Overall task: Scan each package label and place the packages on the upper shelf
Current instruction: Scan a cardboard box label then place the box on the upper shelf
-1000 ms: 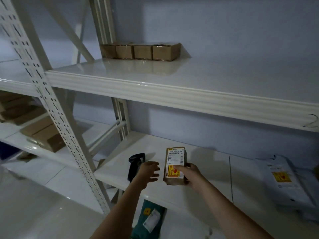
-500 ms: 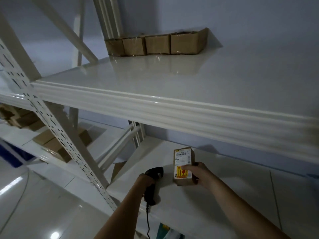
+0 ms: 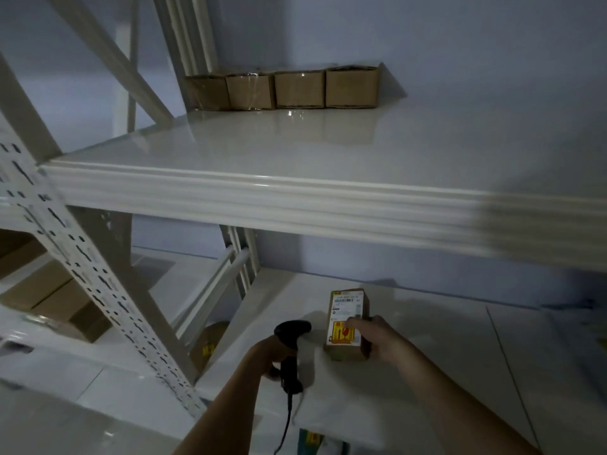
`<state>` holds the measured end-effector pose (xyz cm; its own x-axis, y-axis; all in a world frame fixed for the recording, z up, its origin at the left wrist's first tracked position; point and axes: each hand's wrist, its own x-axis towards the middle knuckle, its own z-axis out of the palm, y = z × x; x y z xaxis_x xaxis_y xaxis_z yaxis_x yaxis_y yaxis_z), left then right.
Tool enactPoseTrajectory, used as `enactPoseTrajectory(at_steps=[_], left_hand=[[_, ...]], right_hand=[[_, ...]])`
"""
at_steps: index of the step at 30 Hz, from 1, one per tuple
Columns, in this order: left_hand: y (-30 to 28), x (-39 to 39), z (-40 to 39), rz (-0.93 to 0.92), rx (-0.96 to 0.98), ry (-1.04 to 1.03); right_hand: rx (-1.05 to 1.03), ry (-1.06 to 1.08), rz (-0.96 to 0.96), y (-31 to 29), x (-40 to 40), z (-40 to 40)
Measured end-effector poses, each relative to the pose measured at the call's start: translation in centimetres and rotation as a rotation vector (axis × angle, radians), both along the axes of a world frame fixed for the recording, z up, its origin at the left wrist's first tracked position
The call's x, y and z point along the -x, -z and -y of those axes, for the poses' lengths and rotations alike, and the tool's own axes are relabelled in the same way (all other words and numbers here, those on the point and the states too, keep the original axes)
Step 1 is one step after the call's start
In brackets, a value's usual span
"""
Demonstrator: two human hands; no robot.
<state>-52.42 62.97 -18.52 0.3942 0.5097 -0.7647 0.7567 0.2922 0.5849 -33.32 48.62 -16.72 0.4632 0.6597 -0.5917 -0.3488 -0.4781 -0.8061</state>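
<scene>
A small cardboard package [image 3: 345, 310] with a white barcode label and a yellow sticker is just above the lower shelf [image 3: 427, 356], label facing me. My right hand [image 3: 374, 339] grips its right side, thumb on the sticker. My left hand [image 3: 271, 353] holds the handle of a black barcode scanner [image 3: 290, 333], whose head points toward the package. The scanner's cable hangs down. Above lies the white upper shelf [image 3: 295, 149], with several brown boxes [image 3: 282, 88] in a row at its back left.
A perforated white upright [image 3: 95, 290] stands at the left. Cardboard boxes [image 3: 49, 297] lie on the neighbouring shelf at left. A green package [image 3: 308, 441] shows under the lower shelf's edge. The right part of the view is blurred.
My left hand went from open beside the scanner to gripping it and lifting it toward the package. The view tilted up, showing more of the upper shelf.
</scene>
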Motion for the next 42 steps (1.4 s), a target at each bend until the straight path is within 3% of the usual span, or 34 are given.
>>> enactPoseTrajectory(at_steps=[6,12,19,29,42], left_hand=[[-1.4,2.3,0.0,0.396,-0.044,-0.013],[-2.8,4.5,0.6,0.698,0.235,-0.073],[-6.9,4.3,1.5,0.704,0.228,0.027],[-9.5,1.4,4.9,0.592,-0.199,0.148],[-10.9,1.1,8.4,0.552,-0.223,0.192]], right_hand=[[-0.013,0.219,0.024,0.0,4.5,1.8],[-0.088,0.358,0.099,-0.2,8.3,4.1],[-0.153,0.45,0.232,-1.4,9.9,5.2],[-0.114,0.448,0.476,-2.5,9.2,6.6],[-0.112,0.449,0.596,-2.8,9.0,9.2]])
